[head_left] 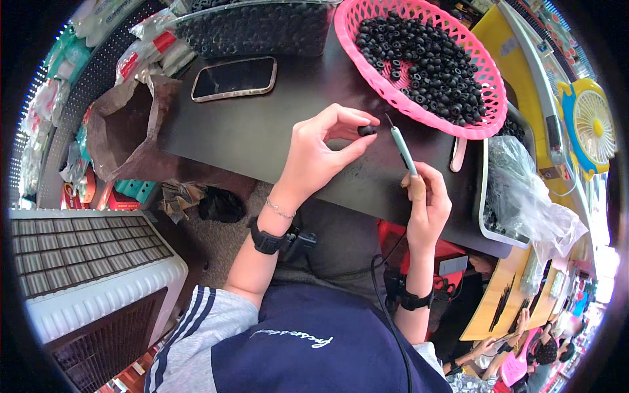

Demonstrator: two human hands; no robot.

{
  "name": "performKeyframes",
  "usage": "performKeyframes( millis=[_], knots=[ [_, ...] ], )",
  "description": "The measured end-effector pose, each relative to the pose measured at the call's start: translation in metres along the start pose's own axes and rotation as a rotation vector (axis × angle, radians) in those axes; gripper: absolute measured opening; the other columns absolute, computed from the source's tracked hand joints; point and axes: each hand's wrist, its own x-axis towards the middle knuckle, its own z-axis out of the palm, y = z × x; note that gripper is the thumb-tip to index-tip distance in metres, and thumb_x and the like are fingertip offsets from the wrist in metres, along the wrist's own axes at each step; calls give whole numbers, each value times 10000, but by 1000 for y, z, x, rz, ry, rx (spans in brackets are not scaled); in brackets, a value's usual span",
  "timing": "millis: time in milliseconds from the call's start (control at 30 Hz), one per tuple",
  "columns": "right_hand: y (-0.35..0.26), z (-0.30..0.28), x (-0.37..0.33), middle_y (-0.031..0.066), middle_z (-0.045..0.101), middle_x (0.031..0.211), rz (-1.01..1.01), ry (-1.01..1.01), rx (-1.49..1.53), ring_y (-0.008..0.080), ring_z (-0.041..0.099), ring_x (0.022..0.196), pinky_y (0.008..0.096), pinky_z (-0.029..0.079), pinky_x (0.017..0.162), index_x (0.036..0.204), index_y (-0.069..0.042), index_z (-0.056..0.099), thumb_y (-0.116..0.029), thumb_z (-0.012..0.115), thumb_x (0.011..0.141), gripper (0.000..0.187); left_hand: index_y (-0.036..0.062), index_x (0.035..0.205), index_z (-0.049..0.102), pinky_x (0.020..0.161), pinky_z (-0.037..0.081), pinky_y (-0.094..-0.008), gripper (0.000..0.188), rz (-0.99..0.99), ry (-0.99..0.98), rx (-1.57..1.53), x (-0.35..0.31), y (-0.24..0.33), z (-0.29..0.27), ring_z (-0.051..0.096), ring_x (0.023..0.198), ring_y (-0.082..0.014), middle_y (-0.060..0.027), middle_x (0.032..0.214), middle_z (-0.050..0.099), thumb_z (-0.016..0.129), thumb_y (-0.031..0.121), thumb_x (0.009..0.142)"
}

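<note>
Between the thumb and fingertips of my left hand (325, 139) is a small round black part (367, 130), pinched above the dark table (301, 98). My right hand (427, 200) grips a pale green pen-shaped tool (402, 149); its thin dark tip points up toward the black part, a short gap apart from it. Just beyond both hands stands a pink plastic basket (452, 128) with many small black ring-shaped parts (426, 62) inside. Whether the held part has a hole cannot be made out.
A phone (234, 79) lies on the table at far left, near a clear bin (255, 29) of black parts. An open brown bag (128, 128) hangs by the left edge. At right are a white tray (485, 216) with plastic bags and a yellow-blue fan (593, 128). Other people work at lower right.
</note>
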Motion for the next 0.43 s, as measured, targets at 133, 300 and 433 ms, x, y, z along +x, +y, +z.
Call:
performKeyframes(
  millis=[133,300,433],
  knots=[
    [2,2,1,68,642,855,-46,22,-63,137,609,801,258,468,737,1031,3,623,-78,635,885,167,-29,1029,621,778,550,-254,250,-39,-26,25,-1,1,-1,665,883,-138,-121,1031,672,712,-31,796],
    [0,3,1,85,645,897,-96,43,-100,164,615,831,273,469,759,1017,0,626,-64,678,844,192,-15,1025,648,728,536,-241,275,34,-34,104,0,6,-2,652,818,-118,-63,942,656,743,6,768],
    [0,3,1,86,647,900,-111,43,-108,169,619,835,275,469,765,1017,-3,627,-64,686,837,199,1,1028,652,731,533,-236,285,-56,-17,71,-2,9,-2,648,841,-116,-64,947,648,752,16,761]
  ],
)
